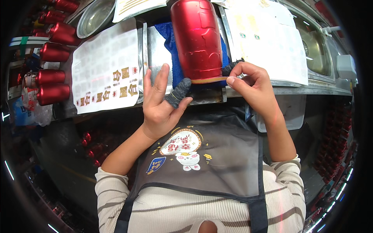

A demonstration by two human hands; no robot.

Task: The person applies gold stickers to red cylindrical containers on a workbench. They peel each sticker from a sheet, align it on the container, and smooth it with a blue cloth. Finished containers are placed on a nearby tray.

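Note:
A glossy red bottle (197,40) with raised patterns lies on a blue cloth (167,35), its near end toward me. Along that end runs a thin gold strip (210,80). My left hand (160,106) has its fingers spread, and its index finger, in a dark grey finger cot (180,92), touches the strip's left end beside the bottle. The thumb and a finger of my right hand (252,83) pinch the strip's right end. Another dark finger cot (232,67) on the right hand rests against the bottle's right side.
To the left lies a white sheet (103,58) with gold-brown character decals; another decal sheet (268,50) is on the right. A metal bowl (95,19) stands far left, near several red bottles (54,52). A metal sink (316,44) borders the right side. Below the counter sits a pale bin (287,112).

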